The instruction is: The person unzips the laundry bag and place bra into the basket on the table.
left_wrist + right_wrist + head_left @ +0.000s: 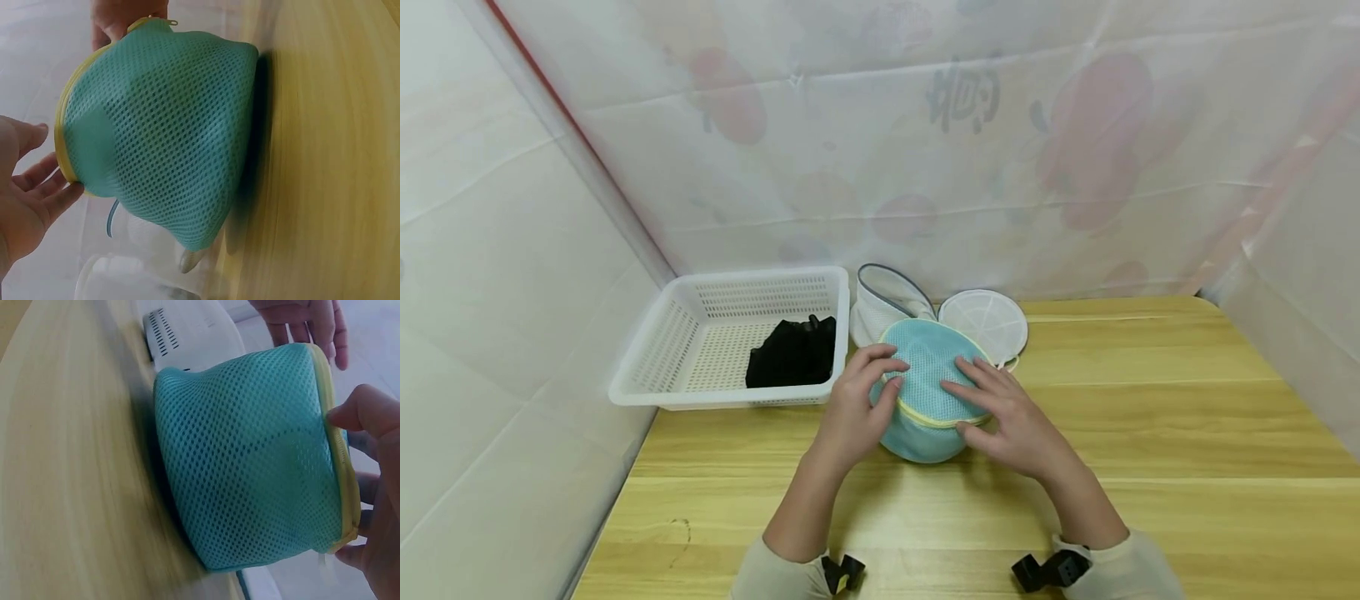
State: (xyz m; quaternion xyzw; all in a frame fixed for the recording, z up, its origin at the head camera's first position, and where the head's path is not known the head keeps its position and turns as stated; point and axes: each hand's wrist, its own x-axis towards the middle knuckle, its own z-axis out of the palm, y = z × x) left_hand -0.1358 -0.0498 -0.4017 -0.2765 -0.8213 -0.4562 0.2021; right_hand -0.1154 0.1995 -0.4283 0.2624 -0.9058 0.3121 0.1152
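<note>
A turquoise mesh laundry bag (928, 342) with yellow zipper trim stands on the wooden table, its round lid lying over the top. My left hand (855, 410) touches the left rim of the lid, fingers loosely bent and apart. On the right, my right hand (1017, 418) rests spread fingers on the lid, its thumb at the yellow edge. A small zipper pull (172, 22) shows at the rim in the left wrist view, near the right hand. What the bag holds is hidden by the mesh (250, 456).
At the left stands a white plastic basket (655, 367) with a black cloth item (793, 354) in it. Behind the turquoise bag are a white mesh bag (872, 315) with a dark-trimmed opening and a flat round white mesh piece (988, 321). Sheeting (850, 150) hangs behind the table.
</note>
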